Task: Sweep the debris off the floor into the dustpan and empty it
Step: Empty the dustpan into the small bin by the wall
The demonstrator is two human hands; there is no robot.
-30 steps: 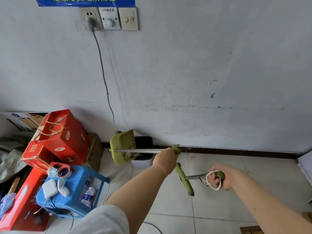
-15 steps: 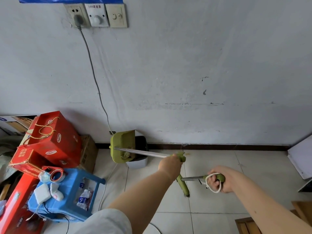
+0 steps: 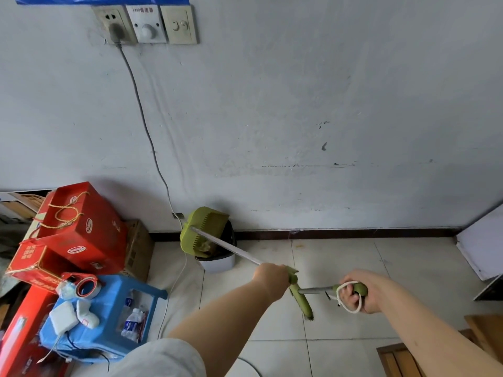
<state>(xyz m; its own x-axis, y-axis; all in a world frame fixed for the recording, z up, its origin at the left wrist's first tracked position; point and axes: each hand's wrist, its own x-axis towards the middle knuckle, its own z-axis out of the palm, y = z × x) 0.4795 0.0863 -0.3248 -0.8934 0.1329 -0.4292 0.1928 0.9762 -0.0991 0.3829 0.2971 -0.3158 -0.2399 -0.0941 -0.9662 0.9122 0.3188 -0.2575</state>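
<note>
My left hand (image 3: 272, 276) grips the long metal handle of the green dustpan (image 3: 202, 228). The pan is tipped over the white bin with a black liner (image 3: 217, 261) by the wall, and some debris (image 3: 204, 244) shows at the pan's lower edge. My right hand (image 3: 362, 291) is closed on the green grip of the broom, a white cord loop round its fingers. The green broom head (image 3: 300, 299) hangs low over the tiled floor between my two hands.
Red gift boxes (image 3: 79, 232) and a cardboard box (image 3: 138, 248) are stacked at the left wall. In front of them, a blue plastic stool (image 3: 109, 308) carries tape, a charger and bottles. A grey cable (image 3: 141, 123) runs down from the wall socket. A white board (image 3: 481, 246) leans at the right.
The dustpan handle has swung from level to sloping down toward my left hand, tipping the pan further over the bin. Both hands sit lower and further right in view.
</note>
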